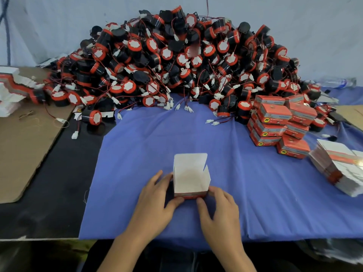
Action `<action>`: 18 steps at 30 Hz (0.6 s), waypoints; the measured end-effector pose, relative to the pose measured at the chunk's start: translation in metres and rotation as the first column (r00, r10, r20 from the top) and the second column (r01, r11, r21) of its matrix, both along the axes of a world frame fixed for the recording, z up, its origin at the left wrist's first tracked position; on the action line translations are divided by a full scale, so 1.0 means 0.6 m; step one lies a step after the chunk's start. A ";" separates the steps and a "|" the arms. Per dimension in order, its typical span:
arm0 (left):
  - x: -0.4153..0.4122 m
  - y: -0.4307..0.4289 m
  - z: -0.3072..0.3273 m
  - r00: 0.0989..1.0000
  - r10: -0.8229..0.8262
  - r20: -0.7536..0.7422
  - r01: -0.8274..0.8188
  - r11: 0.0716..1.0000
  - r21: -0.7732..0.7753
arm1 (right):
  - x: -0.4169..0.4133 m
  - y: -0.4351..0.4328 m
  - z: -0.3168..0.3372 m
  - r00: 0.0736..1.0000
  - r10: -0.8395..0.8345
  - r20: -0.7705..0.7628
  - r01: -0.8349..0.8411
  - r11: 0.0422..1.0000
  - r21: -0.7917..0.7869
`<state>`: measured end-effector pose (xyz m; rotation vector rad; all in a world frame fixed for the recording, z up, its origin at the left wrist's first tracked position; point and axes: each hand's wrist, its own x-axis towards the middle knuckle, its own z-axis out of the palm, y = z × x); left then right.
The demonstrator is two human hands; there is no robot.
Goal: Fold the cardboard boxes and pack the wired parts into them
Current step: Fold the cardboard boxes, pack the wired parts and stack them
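The desk [59, 173], partly covered by a blue cloth [255, 183], carries a great heap of wired parts [176, 61] along its far side: black-and-red round units with thin leads and white plugs, loose and unpacked. By the look of that heap, most of the job is left.

At the right, just in front of the heap, stands a small stack of closed red boxes [279, 124], which I take to be finished packs; they are few beside the heap. Nearer on the right lies a thick stack of flat box blanks [337, 165], and a second stack of blanks [9, 89] sits at the far left, so many cartons are not yet folded.

On the cloth near the front edge stands one open box [189, 177], upright, its lid flap raised at the back and its white inside showing no part. The left hand [155, 199] grips its left side and the right hand [220, 207] its right, thumbs at the lower front edge. This box seems formed but unfilled.
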<state>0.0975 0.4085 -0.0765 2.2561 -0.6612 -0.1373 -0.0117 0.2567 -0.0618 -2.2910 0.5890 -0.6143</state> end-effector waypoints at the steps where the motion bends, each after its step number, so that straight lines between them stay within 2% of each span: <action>1: -0.001 0.000 -0.003 1.000 -0.011 0.025 0.011 1.000 -0.006 | 0.002 -0.001 -0.002 1.000 -0.011 -0.002 0.011 1.000 0.002; 6: -0.003 -0.002 -0.002 0.998 -0.008 0.068 0.008 1.000 0.011 | 0.005 -0.003 -0.005 0.998 -0.030 0.055 0.029 0.999 0.015; 10: -0.004 0.002 0.005 1.000 -0.008 0.018 0.009 0.999 -0.032 | 0.004 -0.016 -0.002 0.998 -0.043 0.035 0.034 0.970 0.239; 12: 0.004 0.012 0.014 0.995 -0.050 -0.089 0.044 0.997 -0.065 | 0.008 -0.035 0.010 1.000 0.000 0.005 -0.002 0.908 0.418; 15: 0.022 0.031 0.039 0.962 -0.067 -0.265 0.049 0.996 -0.075 | 0.019 -0.080 0.039 1.000 0.029 0.010 -0.028 0.748 0.664; 18: 0.055 0.034 0.073 0.898 -0.070 -0.434 -0.085 0.941 -0.327 | 0.052 -0.120 0.058 0.998 0.036 0.049 -0.061 0.633 0.771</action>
